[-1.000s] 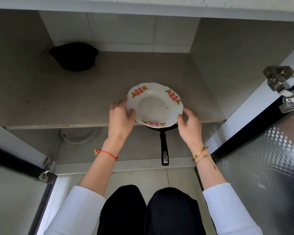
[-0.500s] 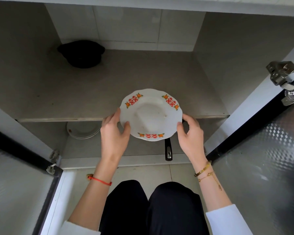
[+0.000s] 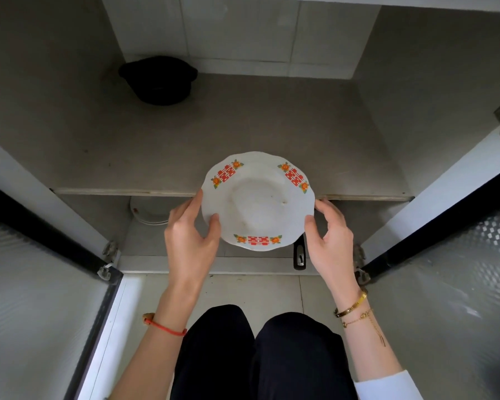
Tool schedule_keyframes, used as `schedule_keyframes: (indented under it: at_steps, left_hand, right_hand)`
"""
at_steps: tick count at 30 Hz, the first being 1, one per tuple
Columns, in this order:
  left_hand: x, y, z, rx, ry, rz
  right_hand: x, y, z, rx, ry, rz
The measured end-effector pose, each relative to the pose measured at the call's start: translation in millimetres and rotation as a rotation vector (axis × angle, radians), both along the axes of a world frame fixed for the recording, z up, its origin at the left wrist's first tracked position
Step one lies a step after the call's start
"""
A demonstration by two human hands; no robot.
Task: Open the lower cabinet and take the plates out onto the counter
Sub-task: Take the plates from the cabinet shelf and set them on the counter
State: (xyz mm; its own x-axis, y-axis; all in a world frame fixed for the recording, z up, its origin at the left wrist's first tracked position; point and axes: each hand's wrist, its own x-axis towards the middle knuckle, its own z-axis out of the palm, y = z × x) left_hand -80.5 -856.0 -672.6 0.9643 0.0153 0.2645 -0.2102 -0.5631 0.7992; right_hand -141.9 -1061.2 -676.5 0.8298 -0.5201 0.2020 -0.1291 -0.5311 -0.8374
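White plate (image 3: 257, 202), red-orange motifs; seemingly black pot (image 3: 158, 79).

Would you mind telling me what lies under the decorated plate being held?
Under the plate only a black pan handle shows on the cabinet floor; the pan's body is covered by the plate.

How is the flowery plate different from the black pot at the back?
The plate is white with red and orange patterns; the black pot is plain and dark. The plate is held up by the left hand and right hand; the pot sits on the shelf. The plate is shallow, the pot deeper. Both are round.
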Motion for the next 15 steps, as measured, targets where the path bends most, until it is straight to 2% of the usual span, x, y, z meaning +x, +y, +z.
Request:
schedule_keyframes:
  at_steps: [5,15]
  left_hand:
    - [-11.7,4.4,26.9,-0.028,0.037,0.065]
    - [-93.6,30.3,153.1,-0.067,0.214,0.172]
  right_hand:
    - [-7.4,6.5,24.4,0.008,0.010,0.022]
    - [-76.1,32.9,150.1,0.087,0.215,0.083]
